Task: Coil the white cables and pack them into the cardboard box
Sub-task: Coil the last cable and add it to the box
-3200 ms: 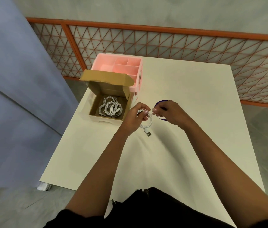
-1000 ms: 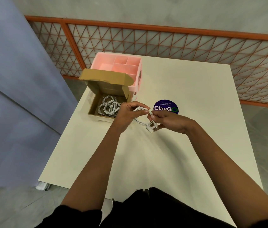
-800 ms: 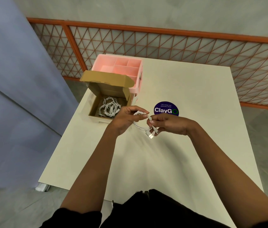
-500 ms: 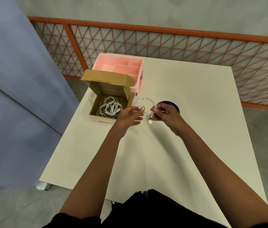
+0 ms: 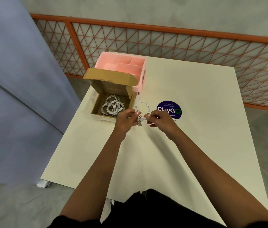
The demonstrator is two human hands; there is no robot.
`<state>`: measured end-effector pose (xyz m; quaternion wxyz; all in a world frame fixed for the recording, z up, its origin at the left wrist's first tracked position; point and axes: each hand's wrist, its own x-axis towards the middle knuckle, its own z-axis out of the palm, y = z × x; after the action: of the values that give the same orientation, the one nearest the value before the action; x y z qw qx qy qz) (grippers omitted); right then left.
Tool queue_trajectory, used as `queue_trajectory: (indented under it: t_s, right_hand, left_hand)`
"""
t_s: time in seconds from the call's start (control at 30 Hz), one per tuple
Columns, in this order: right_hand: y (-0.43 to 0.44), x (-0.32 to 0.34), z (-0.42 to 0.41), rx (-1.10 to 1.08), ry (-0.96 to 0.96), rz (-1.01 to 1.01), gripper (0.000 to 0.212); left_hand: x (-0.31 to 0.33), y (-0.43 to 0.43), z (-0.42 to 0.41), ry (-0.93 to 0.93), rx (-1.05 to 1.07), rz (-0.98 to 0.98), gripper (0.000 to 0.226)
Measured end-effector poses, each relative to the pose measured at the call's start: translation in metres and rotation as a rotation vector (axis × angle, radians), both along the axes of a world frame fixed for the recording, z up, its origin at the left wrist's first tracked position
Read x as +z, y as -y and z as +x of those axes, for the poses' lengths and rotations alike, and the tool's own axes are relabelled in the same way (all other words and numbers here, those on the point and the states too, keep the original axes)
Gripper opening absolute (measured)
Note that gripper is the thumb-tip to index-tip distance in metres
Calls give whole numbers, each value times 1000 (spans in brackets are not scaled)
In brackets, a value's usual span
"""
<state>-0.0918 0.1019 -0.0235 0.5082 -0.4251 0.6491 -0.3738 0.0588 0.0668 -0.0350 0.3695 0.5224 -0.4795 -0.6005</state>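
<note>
A white cable (image 5: 144,105), wound into a small twisted loop, stands up between my two hands just right of the cardboard box (image 5: 95,105). My left hand (image 5: 126,118) pinches the loop's lower left side. My right hand (image 5: 158,120) pinches its lower right side, and the plug ends hang between my fingers. The box lies open at the table's left edge with its lid flap raised. Several coiled white cables (image 5: 112,106) lie inside it.
A pink compartment organizer (image 5: 139,63) stands right behind the box. A round blue sticker (image 5: 169,109) lies on the white table (image 5: 195,129) beside my right hand. An orange mesh fence (image 5: 179,41) runs behind the table; a grey partition (image 5: 15,96) stands to the left.
The loop, earlier hanging low between my hands, now stands upright above them. Both hands have shifted slightly toward the box, and my right hand has uncovered the blue sticker.
</note>
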Motion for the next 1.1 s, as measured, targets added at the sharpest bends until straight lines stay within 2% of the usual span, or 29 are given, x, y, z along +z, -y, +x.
queue_trajectory:
  t_s: [0.2,0.43,0.63,0.8,1.1]
  right_hand:
    - [10,-8,19,-125,8,6,16]
    - [32,-10,64,-167,-27,4,12]
    - [68,-7,102,-35,-122,-32,26]
    - [95,-5,119,94,-169,0,37]
    - [118,-9,121,155,-64,162,44]
  left_hand:
    - [-10,8,29,180,-4,33,18]
    - [-16,31,66,242,145,34,16]
    - [-17,66,91,297,319,35,17]
    - [-20,97,101,368,344,89,21]
    - [-33,117,100,440,314,127,22]
